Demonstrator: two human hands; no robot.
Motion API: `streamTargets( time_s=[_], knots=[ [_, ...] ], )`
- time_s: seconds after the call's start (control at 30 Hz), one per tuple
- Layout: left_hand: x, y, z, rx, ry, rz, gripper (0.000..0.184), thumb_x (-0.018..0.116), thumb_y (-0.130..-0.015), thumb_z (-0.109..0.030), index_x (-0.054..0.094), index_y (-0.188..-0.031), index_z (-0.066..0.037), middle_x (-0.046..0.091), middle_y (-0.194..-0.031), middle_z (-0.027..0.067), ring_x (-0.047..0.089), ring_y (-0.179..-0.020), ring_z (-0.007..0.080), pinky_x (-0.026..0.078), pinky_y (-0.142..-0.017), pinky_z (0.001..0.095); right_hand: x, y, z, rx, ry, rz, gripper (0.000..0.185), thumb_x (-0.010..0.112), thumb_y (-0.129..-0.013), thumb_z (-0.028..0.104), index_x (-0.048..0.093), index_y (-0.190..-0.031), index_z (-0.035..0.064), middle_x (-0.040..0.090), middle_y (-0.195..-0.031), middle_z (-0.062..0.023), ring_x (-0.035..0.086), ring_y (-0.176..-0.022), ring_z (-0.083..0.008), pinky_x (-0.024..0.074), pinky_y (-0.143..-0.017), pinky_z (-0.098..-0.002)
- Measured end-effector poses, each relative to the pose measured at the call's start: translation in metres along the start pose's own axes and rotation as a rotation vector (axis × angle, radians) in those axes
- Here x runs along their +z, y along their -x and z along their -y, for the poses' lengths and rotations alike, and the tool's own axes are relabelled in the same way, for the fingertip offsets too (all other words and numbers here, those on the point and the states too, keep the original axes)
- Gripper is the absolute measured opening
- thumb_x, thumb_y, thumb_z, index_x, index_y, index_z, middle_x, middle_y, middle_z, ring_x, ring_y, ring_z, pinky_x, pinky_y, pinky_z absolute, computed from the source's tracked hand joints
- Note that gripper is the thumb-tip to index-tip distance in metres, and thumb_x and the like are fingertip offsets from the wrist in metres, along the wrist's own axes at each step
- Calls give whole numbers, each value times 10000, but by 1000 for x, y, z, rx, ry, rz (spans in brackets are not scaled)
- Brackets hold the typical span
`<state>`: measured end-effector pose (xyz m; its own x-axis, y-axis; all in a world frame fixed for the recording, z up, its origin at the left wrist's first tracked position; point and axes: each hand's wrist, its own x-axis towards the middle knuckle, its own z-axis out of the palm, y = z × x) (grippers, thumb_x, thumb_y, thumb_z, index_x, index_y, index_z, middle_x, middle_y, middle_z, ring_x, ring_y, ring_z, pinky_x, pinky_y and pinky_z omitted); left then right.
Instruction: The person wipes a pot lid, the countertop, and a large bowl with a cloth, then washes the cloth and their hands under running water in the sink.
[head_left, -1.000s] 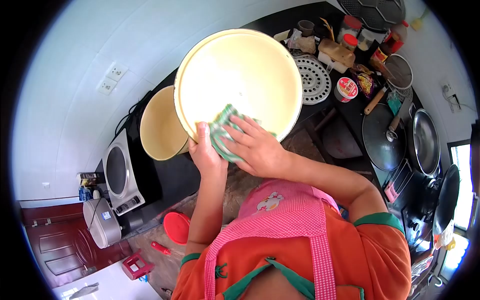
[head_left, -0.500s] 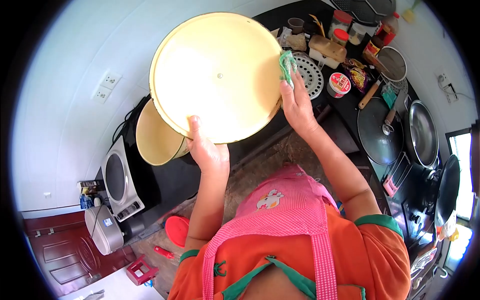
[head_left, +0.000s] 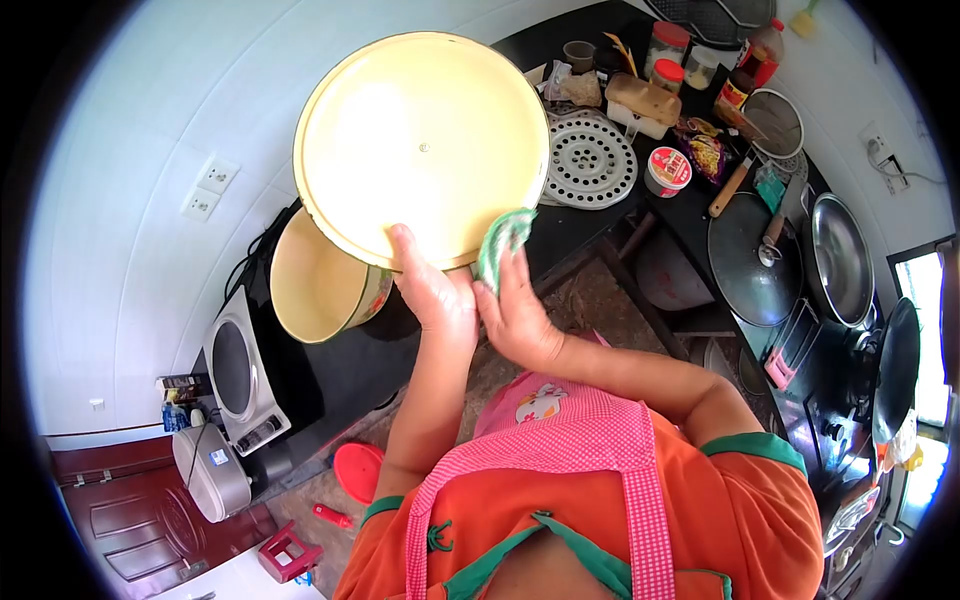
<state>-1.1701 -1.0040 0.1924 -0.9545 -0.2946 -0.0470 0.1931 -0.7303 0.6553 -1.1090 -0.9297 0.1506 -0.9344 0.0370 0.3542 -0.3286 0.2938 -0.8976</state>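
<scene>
A large round cream lid [head_left: 430, 110] is held up in front of me, its inner face with a small centre rivet toward me. My left hand [head_left: 435, 297] grips its lower edge, thumb on the face and the other fingers hidden behind. My right hand [head_left: 522, 325] presses a green-and-white cloth [head_left: 504, 245] against the lid's lower right rim, close to my left wrist. Below the lid, a deep cream pot [head_left: 312, 285] stands uncovered on the black counter, lid and pot apart.
A perforated steamer rack [head_left: 590, 160] lies beside a small red-topped tub [head_left: 668, 171], with jars and packets behind. Farther right are a glass lid [head_left: 748, 270], a steel pan [head_left: 843, 260] and a stove. An induction cooker [head_left: 235, 365] is at the left.
My right hand and the cloth have slid down along the lid's right rim to its lower right edge. The lid has shifted slightly left, exposing more of the steamer rack.
</scene>
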Motion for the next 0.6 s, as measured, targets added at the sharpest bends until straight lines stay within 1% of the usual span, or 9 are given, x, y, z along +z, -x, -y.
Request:
streamTargets(
  time_s=[0.03, 0.17, 0.27, 0.3, 0.37, 0.43, 0.53, 0.57, 0.6],
  knots=[
    [-2, -2, 1, -12, 10, 7, 515, 512, -914, -271, 318, -1323, -26, 440, -1273, 145, 479, -1133, 279, 414, -948, 450, 2, 2, 5, 0, -51, 43, 701, 462, -872, 85, -4, -1338, -154, 24, -1364, -408, 82, -1288, -537, 150, -1084, -437],
    [-5, 0, -12, -97, -33, 15, 516, 489, -923, -280, 303, -1329, -23, 424, -1283, 155, 467, -1146, 283, 404, -956, 453, -9, 13, -5, -185, -87, 193, 568, 488, -855, 76, 231, -1327, -107, 280, -1303, -365, 292, -1235, -489, 269, -1035, -444],
    [-10, -1, -10, -117, -41, -7, 515, 489, -924, -273, 298, -1335, -29, 419, -1292, 148, 455, -1161, 280, 398, -965, 453, -24, 21, -20, -132, -189, 250, 453, 499, -860, 77, 369, -1270, -65, 473, -1176, -298, 480, -1116, -416, 401, -937, -408],
    [-15, -3, -7, -106, -31, -23, 516, 491, -923, -271, 297, -1336, -31, 418, -1294, 144, 452, -1166, 279, 396, -967, 454, -33, 24, -12, 174, -428, 239, 358, 475, -880, 76, 434, -1215, -44, 553, -1104, -231, 575, -1012, -328, 474, -851, -370],
    [-23, -4, -7, -66, 8, 24, 520, 508, -915, -251, 296, -1339, -37, 416, -1303, 132, 455, -1168, 272, 401, -971, 448, -59, 14, 1, 567, -859, 147, 314, 419, -914, 124, 450, -1186, -30, 574, -1086, -189, 608, -938, -272, 512, -790, -367],
    [-32, -4, -11, -41, 37, 68, 522, 522, -910, -235, 297, -1338, -40, 418, -1304, 127, 457, -1168, 269, 402, -974, 443, -79, 5, -9, 690, -1066, 27, 352, 364, -938, 229, 459, -1181, -8, 571, -1091, -185, 597, -951, -274, 507, -808, -416],
    [-39, 0, -12, -81, 48, 37, 514, 534, -904, -208, 304, -1333, -42, 432, -1290, 131, 461, -1165, 265, 401, -983, 438, -97, -10, -31, 722, -1262, -139, 470, 324, -945, 406, 441, -1233, 54, 551, -1147, -157, 560, -1023, -289, 463, -863, -462],
    [-38, 5, -12, -107, 26, 56, 501, 520, -911, -219, 312, -1328, -36, 433, -1295, 132, 453, -1174, 273, 388, -992, 446, -104, -13, -22, 719, -1200, -143, 633, 375, -878, 572, 430, -1271, 79, 527, -1204, -135, 526, -1081, -295, 431, -913, -462],
    [-34, 13, -9, -129, 2, 71, 488, 506, -919, -230, 320, -1323, -30, 435, -1301, 134, 445, -1184, 280, 374, -1001, 453, -106, -15, -23, 691, -1225, -171, 642, 403, -866, 579, 424, -1279, 88, 522, -1210, -131, 517, -1094, -291, 423, -922, -466]
  ],
)
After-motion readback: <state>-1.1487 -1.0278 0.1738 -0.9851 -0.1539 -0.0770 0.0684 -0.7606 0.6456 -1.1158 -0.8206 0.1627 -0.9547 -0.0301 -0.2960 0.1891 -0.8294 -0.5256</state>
